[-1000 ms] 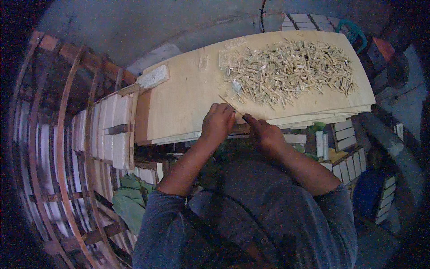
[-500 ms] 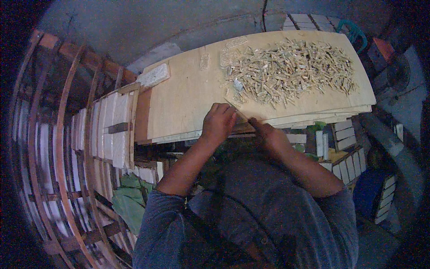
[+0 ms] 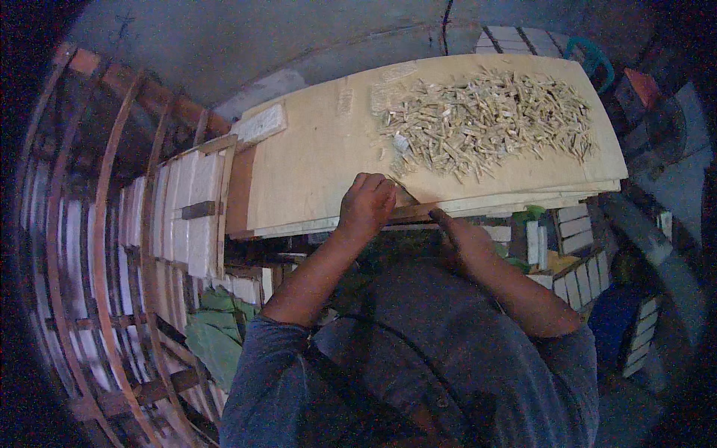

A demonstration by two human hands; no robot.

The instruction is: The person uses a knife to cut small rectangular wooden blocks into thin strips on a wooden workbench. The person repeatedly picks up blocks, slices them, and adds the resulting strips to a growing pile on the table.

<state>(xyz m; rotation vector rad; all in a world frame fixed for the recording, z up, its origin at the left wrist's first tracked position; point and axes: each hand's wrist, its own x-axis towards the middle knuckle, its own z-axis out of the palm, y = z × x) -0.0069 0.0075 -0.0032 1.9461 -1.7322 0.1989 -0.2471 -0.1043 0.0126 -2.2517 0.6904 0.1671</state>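
Observation:
At the front edge of a pale wooden board (image 3: 306, 172), both my hands are close together. My right hand (image 3: 469, 243) is wrapped round the dark handle of a knife (image 3: 409, 196), whose thin narrow blade slants up and left toward the other hand. My left hand (image 3: 366, 205) is closed over the board's edge, fingertips bent together beside the blade; whatever they pinch is too small or hidden to name. Just beyond lies a wide heap of short, pale tan pieces (image 3: 485, 123), with a few loose ones near my left fingers.
A whitish rectangular block (image 3: 261, 125) lies at the board's far left corner. Wooden racks with pale panels (image 3: 190, 216) stand on the left, green leaves or cloth (image 3: 216, 328) below them. White-sectioned trays (image 3: 575, 224) sit under the board's right end, near a blue container (image 3: 612, 317).
My right hand has drawn slightly right and toward me, with the knife pulled back from beyond my left fingertips. My left hand has hardly moved.

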